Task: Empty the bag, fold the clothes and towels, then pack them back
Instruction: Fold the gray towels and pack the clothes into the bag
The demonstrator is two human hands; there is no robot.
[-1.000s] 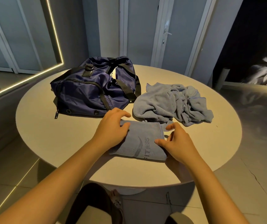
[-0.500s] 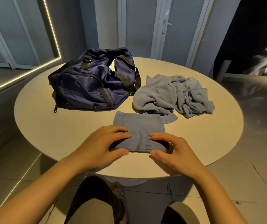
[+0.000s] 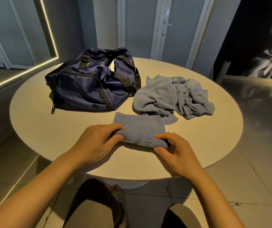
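- Two hands: the left hand (image 3: 97,142) pinches the folded towel (image 3: 140,127) at its near left edge between thumb and curled fingers; the right hand (image 3: 176,150) pinches the near right corner.
- Two towels: the folded towel lies at 6 o'clock on the round table (image 3: 33,129); the crumpled towel (image 3: 173,96) lies at 2 o'clock, just beside it.
- One navy bag (image 3: 90,84) sits at 11 o'clock.

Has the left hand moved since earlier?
Yes. The left hand drew back from the far corner of the folded towel, beside the bag, to its near edge.
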